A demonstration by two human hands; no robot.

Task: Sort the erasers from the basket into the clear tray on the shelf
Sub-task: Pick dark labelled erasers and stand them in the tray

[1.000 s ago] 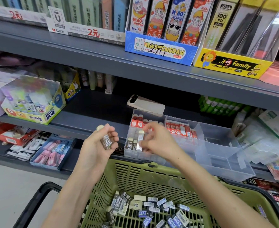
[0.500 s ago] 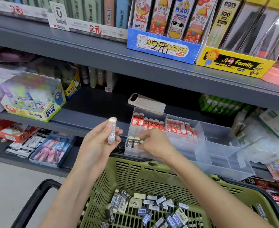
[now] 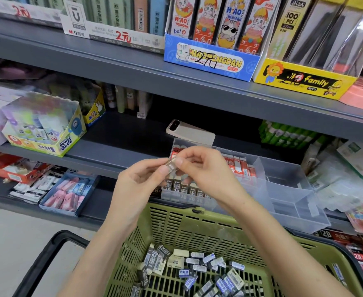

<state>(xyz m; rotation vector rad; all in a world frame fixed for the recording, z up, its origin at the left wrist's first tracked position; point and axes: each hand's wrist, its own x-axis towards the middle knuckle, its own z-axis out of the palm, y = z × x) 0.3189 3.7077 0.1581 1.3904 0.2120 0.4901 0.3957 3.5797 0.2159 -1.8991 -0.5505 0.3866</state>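
L hand (image 3: 137,185) & R hand (image 3: 206,174): both grips pinched shut on one eraser (image 3: 171,166), held over left end of clear tray (image 3: 283,189) on shelf (image 3: 112,155); loose erasers (image 3: 197,269) in green basket (image 3: 187,232) below

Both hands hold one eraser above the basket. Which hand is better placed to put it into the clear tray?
Probably the right hand: it pinches the eraser and is directly in front of the clear tray. The left hand also pinches it, but sits left of the tray's edge.
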